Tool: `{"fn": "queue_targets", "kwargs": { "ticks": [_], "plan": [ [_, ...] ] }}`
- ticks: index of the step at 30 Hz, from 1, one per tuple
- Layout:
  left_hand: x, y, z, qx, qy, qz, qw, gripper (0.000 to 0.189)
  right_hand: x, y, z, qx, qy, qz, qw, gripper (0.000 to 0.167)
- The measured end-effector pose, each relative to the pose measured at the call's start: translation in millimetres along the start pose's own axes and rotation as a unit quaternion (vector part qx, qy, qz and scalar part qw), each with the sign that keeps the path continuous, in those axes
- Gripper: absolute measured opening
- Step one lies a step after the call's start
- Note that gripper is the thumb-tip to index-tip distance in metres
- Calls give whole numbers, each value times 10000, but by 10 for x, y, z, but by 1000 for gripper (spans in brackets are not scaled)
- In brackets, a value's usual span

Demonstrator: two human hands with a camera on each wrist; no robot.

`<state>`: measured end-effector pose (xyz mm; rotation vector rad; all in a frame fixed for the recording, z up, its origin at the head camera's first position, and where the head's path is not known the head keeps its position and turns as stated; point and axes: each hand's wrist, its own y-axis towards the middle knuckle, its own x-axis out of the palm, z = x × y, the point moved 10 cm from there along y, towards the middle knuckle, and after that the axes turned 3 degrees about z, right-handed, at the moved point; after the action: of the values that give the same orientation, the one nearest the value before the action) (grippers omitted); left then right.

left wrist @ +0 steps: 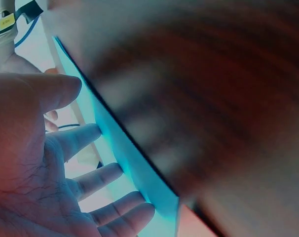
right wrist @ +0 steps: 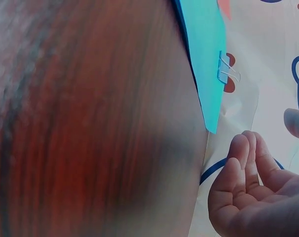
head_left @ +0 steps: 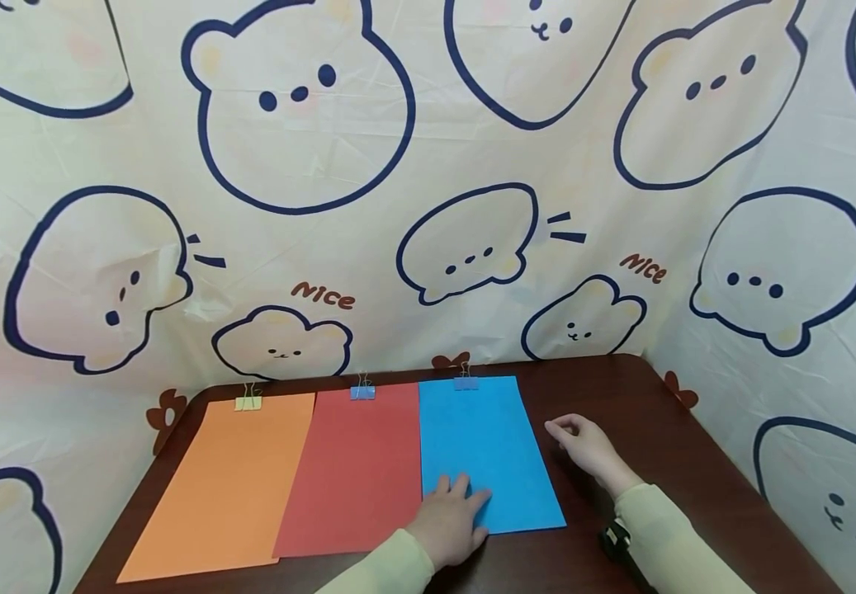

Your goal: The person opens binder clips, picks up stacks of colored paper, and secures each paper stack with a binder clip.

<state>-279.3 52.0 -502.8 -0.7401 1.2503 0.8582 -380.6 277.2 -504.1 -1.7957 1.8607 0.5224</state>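
My left hand [head_left: 448, 521] rests with spread fingers at the near left part of the blue sheet [head_left: 490, 445], close to where it meets the red sheet [head_left: 368, 470]. In the left wrist view the fingertips [left wrist: 142, 200] touch the blue surface, and the thumb lies near the sheet's edge. Just right of the blue sheet, my right hand [head_left: 584, 445] is over the dark table with its fingers loosely bent. In the right wrist view its thumb [right wrist: 296, 123] stands apart from the fingers, with nothing between them. An orange sheet [head_left: 227, 478] lies left of the red one.
Along the far edge, a yellow binder clip [head_left: 248, 403] sits on the orange sheet, and blue binder clips [head_left: 362, 393] sit on the red and blue sheets. The brown table [head_left: 613, 396] has cartoon-printed white cloth [head_left: 368, 256] behind it and at both sides.
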Motion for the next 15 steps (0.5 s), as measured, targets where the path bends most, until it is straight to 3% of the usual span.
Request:
{"fn": "queue_targets", "kwargs": {
  "ticks": [15],
  "plan": [
    [27,6,-9,-3,-153,-72,9999,51,30,-29,-30,-72,-12,-113,9999,45]
  ]
}}
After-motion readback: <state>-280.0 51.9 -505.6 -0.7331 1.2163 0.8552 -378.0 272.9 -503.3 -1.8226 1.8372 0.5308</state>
